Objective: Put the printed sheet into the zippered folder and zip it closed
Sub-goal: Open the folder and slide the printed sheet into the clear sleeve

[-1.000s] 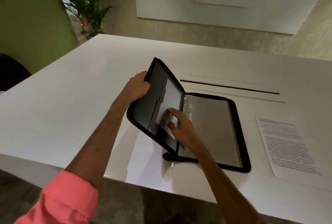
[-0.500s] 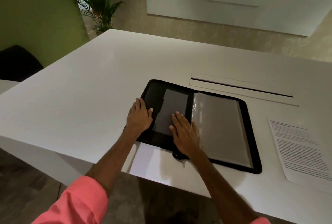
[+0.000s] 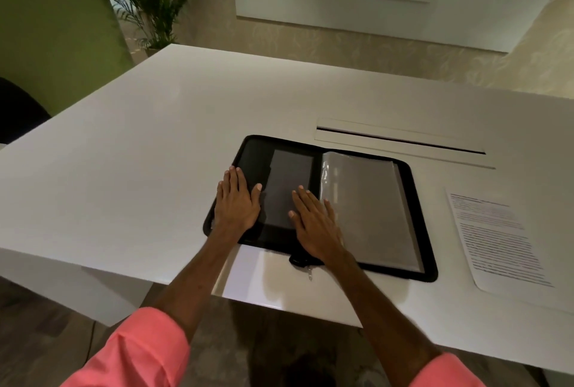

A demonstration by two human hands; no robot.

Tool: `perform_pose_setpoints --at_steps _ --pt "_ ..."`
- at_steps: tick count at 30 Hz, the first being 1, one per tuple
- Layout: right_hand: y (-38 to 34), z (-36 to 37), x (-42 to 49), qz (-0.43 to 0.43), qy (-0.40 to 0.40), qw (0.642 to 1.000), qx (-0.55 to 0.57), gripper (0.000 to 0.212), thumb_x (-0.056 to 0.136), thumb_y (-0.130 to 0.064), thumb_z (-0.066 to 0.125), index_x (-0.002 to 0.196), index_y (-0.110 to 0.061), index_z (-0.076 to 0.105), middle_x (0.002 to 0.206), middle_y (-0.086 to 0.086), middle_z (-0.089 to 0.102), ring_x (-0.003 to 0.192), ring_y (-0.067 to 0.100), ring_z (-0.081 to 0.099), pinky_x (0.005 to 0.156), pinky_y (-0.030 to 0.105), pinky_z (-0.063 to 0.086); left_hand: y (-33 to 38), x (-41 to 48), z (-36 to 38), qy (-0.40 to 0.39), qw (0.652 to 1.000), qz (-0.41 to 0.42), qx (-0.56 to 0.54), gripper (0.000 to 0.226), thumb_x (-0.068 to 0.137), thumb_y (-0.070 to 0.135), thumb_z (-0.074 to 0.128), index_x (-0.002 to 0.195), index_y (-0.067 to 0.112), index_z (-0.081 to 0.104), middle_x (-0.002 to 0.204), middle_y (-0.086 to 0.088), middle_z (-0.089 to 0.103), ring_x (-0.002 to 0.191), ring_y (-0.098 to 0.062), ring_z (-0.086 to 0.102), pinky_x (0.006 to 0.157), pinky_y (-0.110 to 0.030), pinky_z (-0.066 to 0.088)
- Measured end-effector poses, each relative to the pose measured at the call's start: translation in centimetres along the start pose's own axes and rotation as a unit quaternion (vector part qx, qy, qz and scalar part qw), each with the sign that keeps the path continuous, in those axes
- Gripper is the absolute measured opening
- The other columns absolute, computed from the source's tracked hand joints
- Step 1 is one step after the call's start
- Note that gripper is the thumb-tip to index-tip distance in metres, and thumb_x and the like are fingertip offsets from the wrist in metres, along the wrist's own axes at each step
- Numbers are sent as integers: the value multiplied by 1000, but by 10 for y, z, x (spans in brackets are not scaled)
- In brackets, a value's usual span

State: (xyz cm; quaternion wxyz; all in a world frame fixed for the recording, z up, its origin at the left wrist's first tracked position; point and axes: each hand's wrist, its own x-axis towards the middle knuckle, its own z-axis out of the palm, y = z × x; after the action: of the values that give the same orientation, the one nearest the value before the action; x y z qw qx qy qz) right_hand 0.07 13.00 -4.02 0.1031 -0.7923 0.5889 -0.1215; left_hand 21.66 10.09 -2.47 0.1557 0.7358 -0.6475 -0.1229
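Printed sheet lies flat at frame right, long axis running up-frame, nearer right hand; both hands spread flat on open zippered folder.

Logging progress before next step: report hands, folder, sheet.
Left hand and right hand flat on open zippered folder, holding nothing. Printed sheet on table, right of folder. Nothing between.

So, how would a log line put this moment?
zippered folder: open flat on table | left hand: flat on its left half | right hand: flat by spine | printed sheet: outside, right of folder
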Motion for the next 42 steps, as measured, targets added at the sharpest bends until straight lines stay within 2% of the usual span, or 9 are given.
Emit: perform_pose_setpoints --at_steps 4,11,16,24,28,35,39,42 --pt "33 -17 -16 21 37 999 -6 60 116 -47 26 171 -25 23 180 -2 15 167 19 15 136 53 8 40 1 12 15 999 48 -4 79 116 52 26 173 2 2 182 -18 1 171 -31 -1 140 -46 0" --pt "123 -59 -55 91 79 992 -23 58 115 -45 36 169 -26 30 179 0 19 167 20 17 136 51 7 147 -9 50 -17 991 129 -34 76 116 52 22 174 7 1 183 -15 -1 171 -28 -3 140 -46 -2" --pt "188 -87 -89 140 93 985 -28 56 115 -42 37 168 -25 32 179 0 21 167 19 18 136 51 9 224 -28 85 -16 982 189 -16 73 116 50 28 173 8 14 182 -15 12 171 -29 9 139 -45 5" --pt "282 -117 -135 220 140 965 -5 53 113 -40 43 163 -23 43 177 0 29 166 20 22 134 53 14 330 -56 135 -44 969 245 1 69 117 49 24 174 11 15 182 -13 10 171 -29 9 139 -49 9" --pt "328 -132 -154 268 146 952 0 53 111 -36 48 162 -22 44 175 2 32 165 21 24 134 55 17 375 -70 160 -66 956 286 19 66 117 40 28 175 14 11 183 -9 1 171 -26 -2 140 -46 2" --pt "390 -152 -177 333 150 931 12 56 109 -33 52 162 -19 43 174 4 34 163 24 26 133 50 21 423 -86 195 -82 942 319 66 67 114 25 35 174 10 9 183 -11 6 171 -28 2 140 -46 7" --pt "409 -156 -183 380 162 910 21 49 105 -27 55 151 -12 52 157 8 52 145 29 47 118 49 42 431 -90 208 -83 944 313 60 66 115 25 32 174 8 10 183 -11 8 171 -28 6 139 -45 11" --pt "413 -157 -180 390 172 905 0 35 101 -24 59 132 -7 62 136 12 58 127 32 53 104 48 46 432 -92 214 -77 948 307 40 64 115 26 30 174 7 11 182 -11 10 171 -27 9 139 -42 12"
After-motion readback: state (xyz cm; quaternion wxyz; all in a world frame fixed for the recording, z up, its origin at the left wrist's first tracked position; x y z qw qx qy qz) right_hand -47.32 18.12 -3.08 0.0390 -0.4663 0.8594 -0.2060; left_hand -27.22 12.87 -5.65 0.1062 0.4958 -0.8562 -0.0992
